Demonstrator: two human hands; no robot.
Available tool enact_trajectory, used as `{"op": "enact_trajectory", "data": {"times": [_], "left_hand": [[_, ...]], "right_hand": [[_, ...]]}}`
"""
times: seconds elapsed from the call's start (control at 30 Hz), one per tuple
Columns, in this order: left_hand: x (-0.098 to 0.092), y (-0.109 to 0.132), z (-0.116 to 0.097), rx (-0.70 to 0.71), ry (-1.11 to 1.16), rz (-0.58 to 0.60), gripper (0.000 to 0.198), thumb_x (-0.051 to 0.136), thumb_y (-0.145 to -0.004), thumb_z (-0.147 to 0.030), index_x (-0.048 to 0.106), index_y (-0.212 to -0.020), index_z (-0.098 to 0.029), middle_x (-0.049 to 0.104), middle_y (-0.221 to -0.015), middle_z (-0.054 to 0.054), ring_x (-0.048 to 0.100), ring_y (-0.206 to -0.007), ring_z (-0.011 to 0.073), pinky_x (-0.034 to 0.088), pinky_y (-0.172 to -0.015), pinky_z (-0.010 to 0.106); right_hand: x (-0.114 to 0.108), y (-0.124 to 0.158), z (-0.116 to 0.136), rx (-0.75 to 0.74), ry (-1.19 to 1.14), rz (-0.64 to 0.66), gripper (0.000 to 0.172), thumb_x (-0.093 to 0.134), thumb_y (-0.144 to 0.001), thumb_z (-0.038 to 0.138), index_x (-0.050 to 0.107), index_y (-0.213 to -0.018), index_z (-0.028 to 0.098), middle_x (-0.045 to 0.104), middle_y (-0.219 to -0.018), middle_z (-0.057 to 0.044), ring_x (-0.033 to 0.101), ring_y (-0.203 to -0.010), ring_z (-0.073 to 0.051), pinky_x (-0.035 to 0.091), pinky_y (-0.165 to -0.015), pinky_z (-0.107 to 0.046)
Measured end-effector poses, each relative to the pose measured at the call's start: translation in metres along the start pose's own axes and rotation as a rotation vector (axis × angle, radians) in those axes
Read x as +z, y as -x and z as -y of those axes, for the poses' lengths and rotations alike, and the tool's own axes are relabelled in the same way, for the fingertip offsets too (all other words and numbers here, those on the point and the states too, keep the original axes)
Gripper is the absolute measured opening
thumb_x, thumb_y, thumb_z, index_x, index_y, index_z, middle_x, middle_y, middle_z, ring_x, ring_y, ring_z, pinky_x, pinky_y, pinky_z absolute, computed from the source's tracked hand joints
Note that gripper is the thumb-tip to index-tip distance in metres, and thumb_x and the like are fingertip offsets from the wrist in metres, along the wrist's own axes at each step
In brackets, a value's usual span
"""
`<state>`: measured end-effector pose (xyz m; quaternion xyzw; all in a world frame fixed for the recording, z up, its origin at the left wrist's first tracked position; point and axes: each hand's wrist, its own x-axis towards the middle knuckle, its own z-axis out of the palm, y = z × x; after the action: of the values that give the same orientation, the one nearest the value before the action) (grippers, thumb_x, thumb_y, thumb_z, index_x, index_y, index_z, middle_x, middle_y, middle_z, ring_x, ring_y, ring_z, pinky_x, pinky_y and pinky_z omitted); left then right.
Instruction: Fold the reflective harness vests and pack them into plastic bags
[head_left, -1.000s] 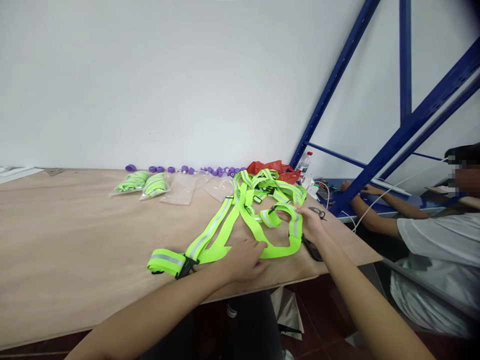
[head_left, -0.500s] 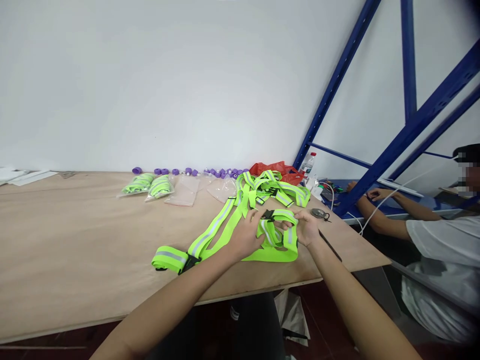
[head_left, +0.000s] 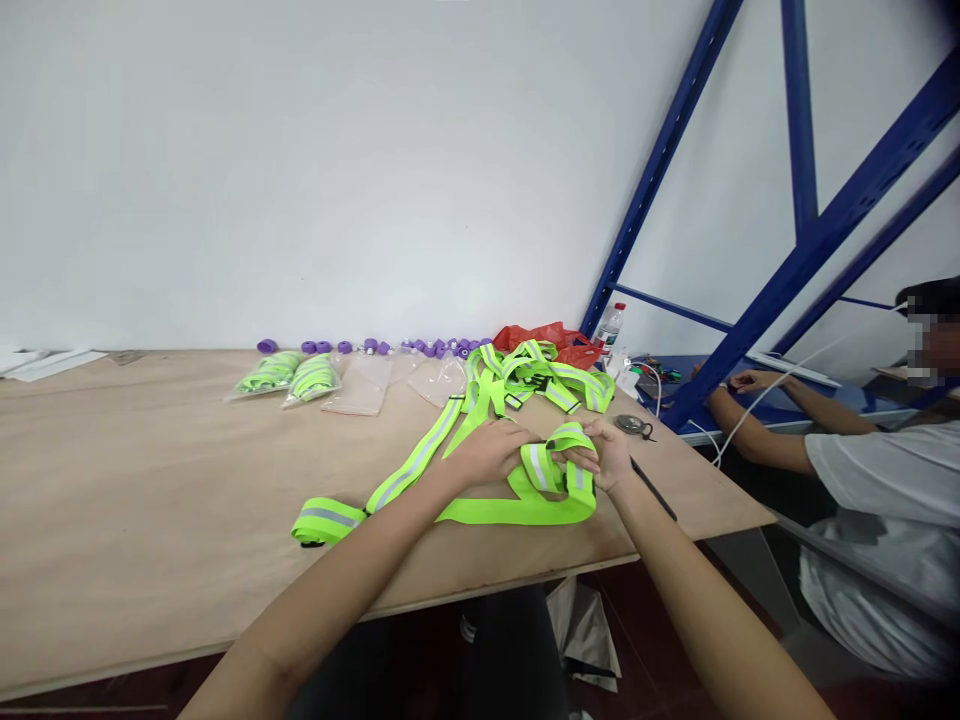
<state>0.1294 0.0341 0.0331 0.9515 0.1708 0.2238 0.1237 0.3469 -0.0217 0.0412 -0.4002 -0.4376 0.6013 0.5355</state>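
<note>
Fingers of the right hand [head_left: 613, 458] hold the green strap [head_left: 536, 468] inside the six-o'clock edge of the table [head_left: 150, 480]; left hand [head_left: 489, 452], grip unclear, at its nine o'clock; tabletop runs wide beyond

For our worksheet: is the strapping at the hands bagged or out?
Out: the green strapping lies uncovered on the tabletop, right hand holding it.

Wall [head_left: 300, 170]: white, small rounded purple pieces [head_left: 439, 348] lined along its foot
Rack [head_left: 804, 245]: blue metal beams
Near the rack: crumpled red plastic bag [head_left: 551, 338]; clear red-capped bottle [head_left: 611, 326]
Left end: flat white sheets [head_left: 56, 367]
Right corner: grey oval object [head_left: 628, 424] with black loop
Far right: person [head_left: 889, 490] in white T-shirt
</note>
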Motion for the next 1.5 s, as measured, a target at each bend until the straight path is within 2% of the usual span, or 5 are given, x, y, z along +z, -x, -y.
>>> {"op": "enact_trajectory", "data": {"times": [0.27,0.53,0.97,1.17,1.5], "left_hand": [[-0.018,0.005,0.013,-0.194,0.487,-0.298,0.019,0.054,-0.094,-0.030,0.068,-0.096,-0.016,0.072,-0.089,0.004,0.066,-0.078,0.0171,0.052,-0.072,0.026],[-0.035,-0.003,0.003,-0.333,0.582,-0.393,0.024,0.067,-0.087,-0.040,0.073,-0.089,-0.017,0.073,-0.085,0.003,0.061,-0.052,0.0118,0.047,-0.054,0.024],[-0.047,-0.015,-0.015,-0.045,0.342,-0.396,0.023,0.059,-0.085,-0.008,0.077,-0.091,-0.021,0.063,-0.118,0.008,0.062,-0.110,0.0211,0.051,-0.094,0.034],[-0.056,-0.010,-0.017,0.199,0.220,-0.279,0.031,0.051,-0.087,-0.004,0.078,-0.089,-0.019,0.056,-0.143,0.011,0.057,-0.127,0.0252,0.047,-0.105,0.039],[-0.052,-0.002,-0.002,-0.034,0.596,-0.245,0.040,0.049,-0.078,-0.002,0.077,-0.102,-0.018,0.059,-0.141,0.011,0.057,-0.129,0.0266,0.052,-0.097,0.035]], "right_hand": [[-0.014,-0.001,-0.003,-0.021,0.376,-0.070,0.025,0.061,-0.071,0.044,0.050,-0.062,0.023,0.054,-0.055,0.000,0.053,-0.054,-0.019,0.044,-0.059,-0.032],[-0.012,0.003,-0.005,-0.083,0.655,-0.081,0.035,0.066,-0.078,0.054,0.064,-0.079,0.020,0.064,-0.077,-0.001,0.060,-0.073,-0.019,0.049,-0.073,-0.032],[-0.004,0.021,-0.017,-0.116,0.778,-0.005,0.046,0.067,-0.076,0.034,0.066,-0.119,0.019,0.073,-0.109,-0.007,0.068,-0.093,-0.028,0.055,-0.083,-0.041],[-0.012,0.026,-0.021,-0.073,0.972,-0.083,0.031,0.067,-0.071,0.034,0.070,-0.096,0.016,0.074,-0.087,-0.005,0.065,-0.078,-0.025,0.051,-0.071,-0.034],[-0.016,0.028,-0.024,-0.076,1.090,-0.121,0.025,0.063,-0.073,0.031,0.071,-0.093,0.019,0.076,-0.099,-0.008,0.067,-0.092,-0.032,0.049,-0.081,-0.038]]}}
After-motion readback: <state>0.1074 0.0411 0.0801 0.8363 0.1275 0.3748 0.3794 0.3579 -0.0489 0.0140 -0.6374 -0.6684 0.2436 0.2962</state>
